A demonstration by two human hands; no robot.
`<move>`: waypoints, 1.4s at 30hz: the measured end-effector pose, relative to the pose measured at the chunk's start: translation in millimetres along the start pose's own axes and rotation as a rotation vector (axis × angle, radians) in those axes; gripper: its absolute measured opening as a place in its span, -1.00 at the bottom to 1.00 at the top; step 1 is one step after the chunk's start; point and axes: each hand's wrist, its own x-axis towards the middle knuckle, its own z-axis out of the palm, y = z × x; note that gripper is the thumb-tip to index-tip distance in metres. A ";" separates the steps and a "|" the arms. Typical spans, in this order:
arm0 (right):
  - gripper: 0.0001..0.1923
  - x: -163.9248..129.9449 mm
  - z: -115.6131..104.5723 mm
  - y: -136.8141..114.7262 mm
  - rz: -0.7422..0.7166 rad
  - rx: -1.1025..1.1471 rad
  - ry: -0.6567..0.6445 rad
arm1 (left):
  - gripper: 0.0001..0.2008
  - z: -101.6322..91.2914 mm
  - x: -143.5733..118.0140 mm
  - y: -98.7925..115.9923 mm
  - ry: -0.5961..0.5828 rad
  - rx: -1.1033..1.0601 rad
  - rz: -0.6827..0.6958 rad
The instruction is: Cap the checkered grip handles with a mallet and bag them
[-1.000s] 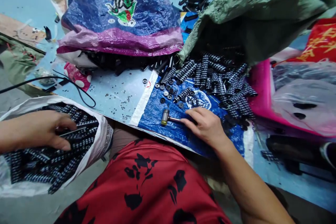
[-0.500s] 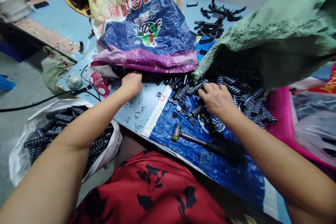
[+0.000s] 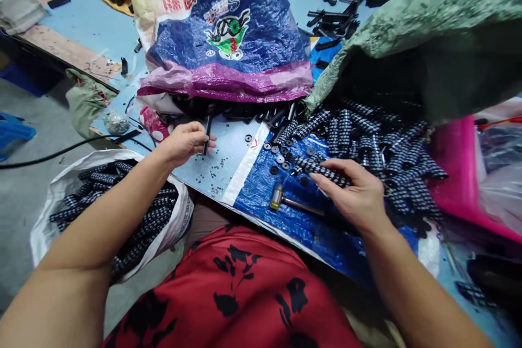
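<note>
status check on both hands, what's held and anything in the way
Left hand: gripping black rod. Right hand: holding patterned tube. Hammer on blue sheet close to right hand, possibly in its way.

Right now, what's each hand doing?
Left hand: closed, holding a black rod.
Right hand: closed, holding a patterned roller.

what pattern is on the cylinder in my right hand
The cylinder is black with small pale marks in rows, seen in the head view.
</note>
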 end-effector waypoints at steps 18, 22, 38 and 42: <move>-0.35 -39.1 42.0 -51.5 0.860 1.208 0.077 | -0.61 148.3 -88.9 -47.2 -0.413 -0.333 -0.081; -0.36 -39.8 45.1 -55.5 0.818 1.210 0.075 | -0.54 155.8 -91.3 -48.9 -0.384 -0.267 0.087; 0.19 -54.7 33.9 -32.3 -0.241 0.138 -0.129 | -0.65 154.5 -89.8 -54.6 -0.349 -0.130 0.215; 0.11 -54.1 29.4 -33.6 -0.351 0.030 -0.066 | -0.49 155.0 -94.8 -50.9 -0.328 -0.135 0.210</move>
